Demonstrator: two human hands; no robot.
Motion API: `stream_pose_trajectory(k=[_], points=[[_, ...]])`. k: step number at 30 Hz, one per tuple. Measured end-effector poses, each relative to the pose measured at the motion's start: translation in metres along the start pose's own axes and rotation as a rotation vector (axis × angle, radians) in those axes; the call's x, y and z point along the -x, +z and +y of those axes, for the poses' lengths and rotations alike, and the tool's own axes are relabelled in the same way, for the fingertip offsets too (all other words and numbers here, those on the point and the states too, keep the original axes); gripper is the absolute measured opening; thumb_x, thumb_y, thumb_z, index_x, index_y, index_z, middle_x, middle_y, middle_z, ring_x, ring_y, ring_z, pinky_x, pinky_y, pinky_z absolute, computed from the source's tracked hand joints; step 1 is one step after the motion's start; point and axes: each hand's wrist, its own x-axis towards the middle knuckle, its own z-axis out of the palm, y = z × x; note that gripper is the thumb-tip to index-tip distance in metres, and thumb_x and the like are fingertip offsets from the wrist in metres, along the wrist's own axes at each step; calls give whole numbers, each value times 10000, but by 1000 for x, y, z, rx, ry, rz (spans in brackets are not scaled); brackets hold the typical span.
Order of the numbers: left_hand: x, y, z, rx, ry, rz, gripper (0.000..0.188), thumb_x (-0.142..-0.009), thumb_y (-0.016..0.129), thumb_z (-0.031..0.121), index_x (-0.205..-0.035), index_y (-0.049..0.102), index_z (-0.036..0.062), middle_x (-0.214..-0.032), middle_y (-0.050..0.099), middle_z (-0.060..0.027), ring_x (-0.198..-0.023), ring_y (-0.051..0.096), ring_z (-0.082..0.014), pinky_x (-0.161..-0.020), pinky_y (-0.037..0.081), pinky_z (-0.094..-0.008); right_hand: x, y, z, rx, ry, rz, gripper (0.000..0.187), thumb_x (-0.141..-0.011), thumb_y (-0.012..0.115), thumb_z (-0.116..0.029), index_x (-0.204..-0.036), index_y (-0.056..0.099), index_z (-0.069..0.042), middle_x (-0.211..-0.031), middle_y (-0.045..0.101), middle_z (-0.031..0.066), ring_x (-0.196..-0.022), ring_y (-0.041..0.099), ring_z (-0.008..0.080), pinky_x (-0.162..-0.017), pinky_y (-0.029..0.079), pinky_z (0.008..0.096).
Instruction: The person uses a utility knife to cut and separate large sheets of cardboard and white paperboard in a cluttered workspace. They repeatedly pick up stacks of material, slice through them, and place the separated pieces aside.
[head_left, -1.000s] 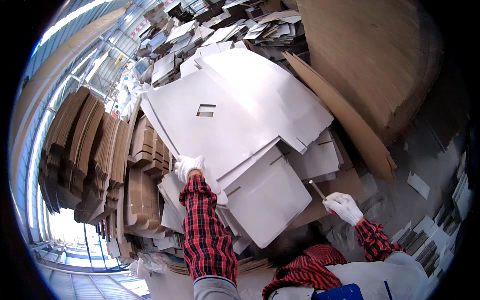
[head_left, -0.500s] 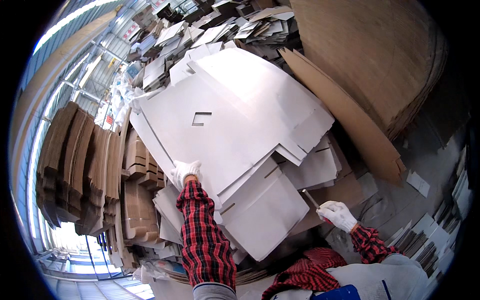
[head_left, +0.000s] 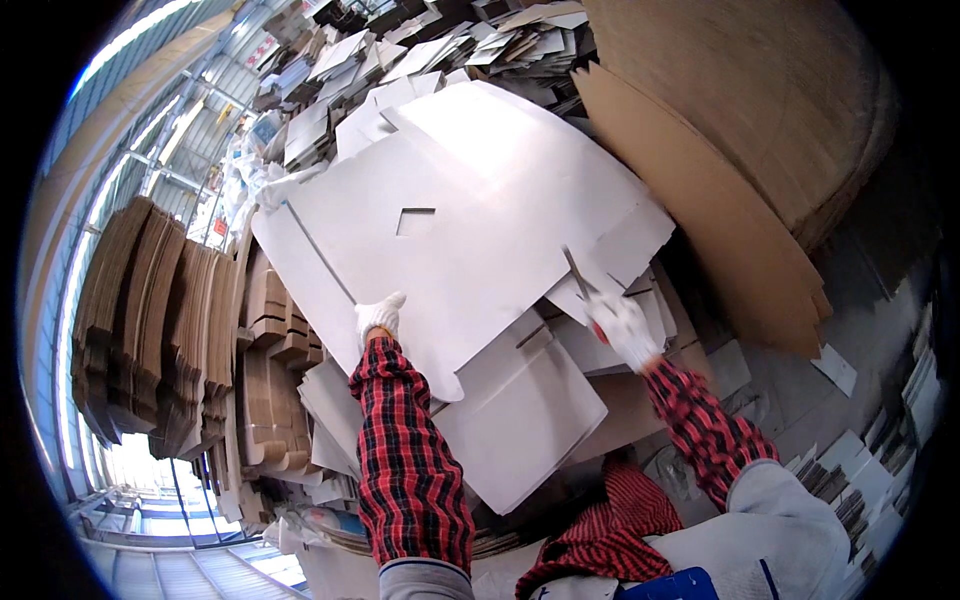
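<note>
A large white cardboard sheet [head_left: 470,190] with a slanted cut-out lies over other white sheets in front of me. My left hand [head_left: 378,315], in a white knit glove, is closed on the sheet's near left part, thumb on top; its other fingers are partly hidden. My right hand [head_left: 622,328], gloved as well and blurred, is closed round a thin, straight metal tool [head_left: 575,270]. A spot of red shows at its palm. The tool's tip points away from me, over the sheet's right part. Below lies a folded white cardboard piece [head_left: 525,410] with slots.
Bundles of brown cardboard [head_left: 150,330] stand at the left. Tall brown boards [head_left: 700,200] lean at the right. A heap of loose cardboard [head_left: 430,55] fills the back. Cardboard scraps [head_left: 835,370] lie on the floor at the right.
My right hand has moved up and left with the metal tool, from beside the stack to the sheet's right part. My left hand has shifted slightly up and right, and the sheet's near edge has changed shape.
</note>
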Motion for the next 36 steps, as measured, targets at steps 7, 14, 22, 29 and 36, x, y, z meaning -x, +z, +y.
stream_pose_trajectory(k=[7,14,22,29,36], points=[[55,-14,-1,424,2,-163,994,-851,780,342,-1567,181,-1,-1446,491,-286,-1201,602,-382,-953,501,-544,-101,112,4,-696,666,-43,352,-944,613,-344,-993,738,-18,-885,742,105,-830,668,226,-765,514,343],[66,-3,-8,412,42,-381,419,-869,795,330,-1043,629,-14,-847,556,-73,-581,496,-124,-466,389,-243,-80,133,30,-504,619,-111,427,-952,625,-345,-1174,713,9,-982,745,92,-880,663,165,-848,509,283],[106,26,-43,328,259,-557,333,-841,761,289,-921,640,-11,-686,578,-37,-520,501,-116,-467,399,-284,-51,55,27,-503,590,-287,371,-963,587,-313,-1105,729,-2,-1045,742,99,-937,651,167,-885,484,290],[239,0,-85,627,279,-425,333,-821,736,212,-1008,633,-44,-805,640,-52,-683,596,-126,-610,482,-273,52,-67,-33,-391,532,-348,390,-978,526,-335,-892,694,6,-836,672,90,-894,657,170,-850,490,315],[332,-22,-174,1183,126,-560,436,-850,632,229,-1211,585,-12,-1081,627,-93,-984,602,-200,-887,485,-339,179,-113,-114,-349,492,-560,155,-928,526,-145,-866,623,-40,-1000,712,115,-948,694,229,-861,549,354]])
